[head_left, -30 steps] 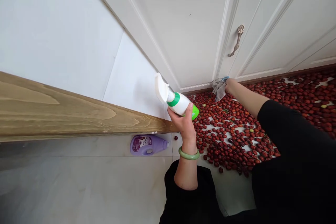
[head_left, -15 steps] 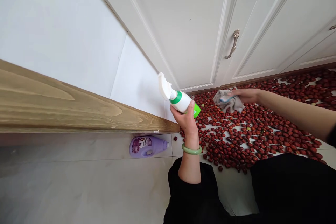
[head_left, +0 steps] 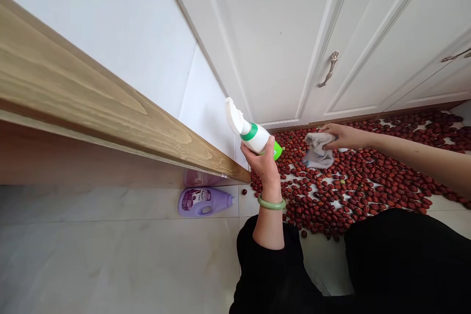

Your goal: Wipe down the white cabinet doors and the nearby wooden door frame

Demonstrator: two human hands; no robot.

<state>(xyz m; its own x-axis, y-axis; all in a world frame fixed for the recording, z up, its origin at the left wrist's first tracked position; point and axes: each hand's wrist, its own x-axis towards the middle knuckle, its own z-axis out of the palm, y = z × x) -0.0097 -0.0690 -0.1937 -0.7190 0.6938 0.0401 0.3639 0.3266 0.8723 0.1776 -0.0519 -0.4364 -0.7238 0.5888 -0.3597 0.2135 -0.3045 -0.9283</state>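
My left hand (head_left: 263, 159), with a pale green bangle (head_left: 271, 203) at the wrist, is wrapped round the body of a white and green spray bottle (head_left: 255, 136). The bottle is tilted, its white trigger head pointing up and left toward the cabinet corner. To the right, my right hand (head_left: 336, 136) pinches a crumpled grey cloth (head_left: 319, 149), which hangs over the red dates spread on the floor. Cloth and bottle are apart.
Many red dates (head_left: 368, 176) cover the floor along the white cabinet doors (head_left: 272, 49), which have metal handles (head_left: 328, 68). A wooden edge (head_left: 147, 122) runs along the left. A purple jug (head_left: 217, 201) lies on the tiles beside it.
The view has shifted and turned a little. The cloth now hangs more spread out from my right hand. My left hand keeps its grip on the spray bottle.
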